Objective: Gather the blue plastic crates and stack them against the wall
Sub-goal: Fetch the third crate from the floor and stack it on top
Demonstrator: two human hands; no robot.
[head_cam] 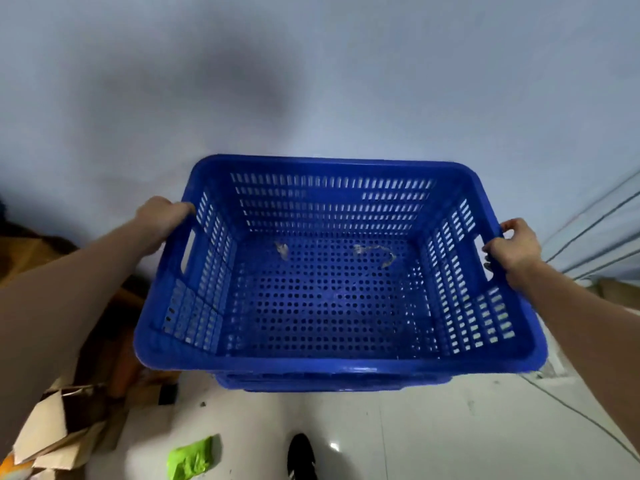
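A blue plastic crate (329, 296) with slotted walls and a perforated floor fills the middle of the head view, open side up, its far edge close to the pale wall (311, 81). My left hand (166, 214) grips its left rim above the handle slot. My right hand (516, 249) grips the right rim at the other handle slot. A few scraps of debris lie on the crate's floor. Directly beneath it, the rim of another blue crate (332, 381) shows, so the held crate sits on or just above it; which, I cannot tell.
Torn cardboard boxes (59, 434) are piled on the floor at the lower left. A green scrap (190, 459) lies on the white tiles, near my black shoe (301, 455). A thin cable (581, 417) runs across the floor at right, below a ribbed panel (595, 230).
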